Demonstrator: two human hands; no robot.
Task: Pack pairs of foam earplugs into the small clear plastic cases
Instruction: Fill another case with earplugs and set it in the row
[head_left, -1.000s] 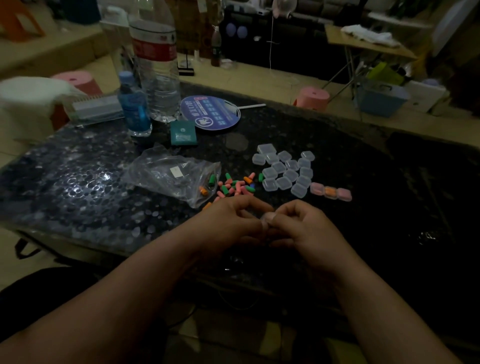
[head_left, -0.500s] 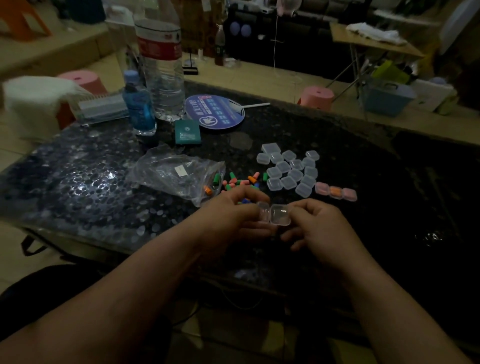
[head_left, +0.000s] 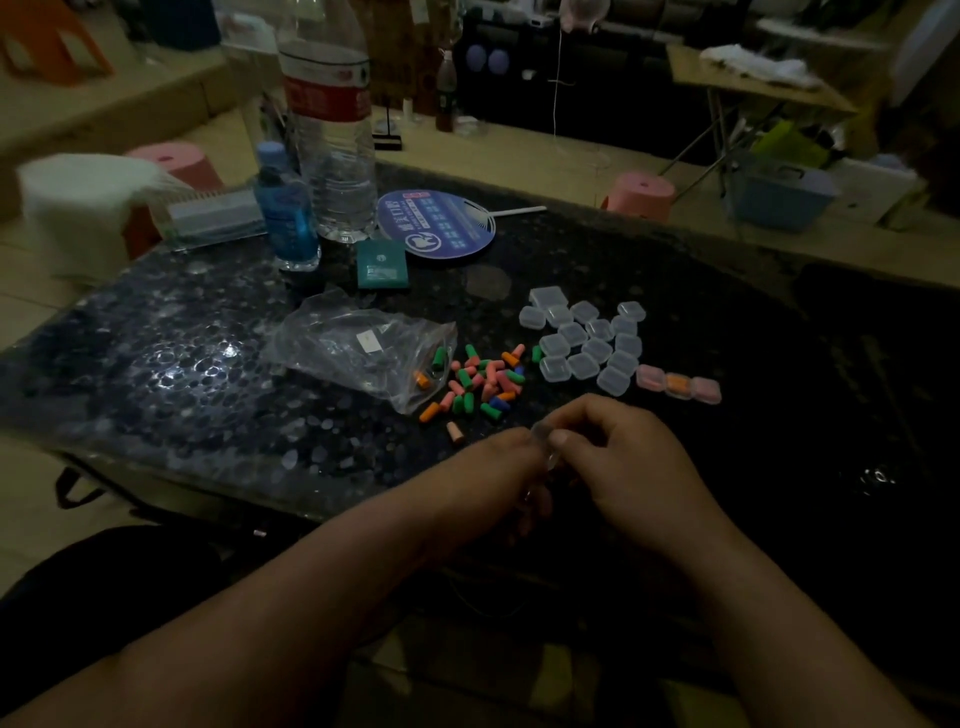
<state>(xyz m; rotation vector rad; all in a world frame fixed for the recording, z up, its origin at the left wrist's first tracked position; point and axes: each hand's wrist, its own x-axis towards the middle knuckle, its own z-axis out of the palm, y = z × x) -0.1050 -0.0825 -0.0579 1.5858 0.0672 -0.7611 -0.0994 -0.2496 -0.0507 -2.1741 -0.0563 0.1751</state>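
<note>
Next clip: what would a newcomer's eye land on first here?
The left hand and right hand meet near the front of the dark table, pinching a clear case. Just beyond lies a bright scatter of coloured earplugs, with a cluster of empty cases to its right.

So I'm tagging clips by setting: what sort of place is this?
Likely a home room, not a factory: a dark pebble-patterned table, pink plastic stool on the floor, a big water bottle and hand fan.
</note>
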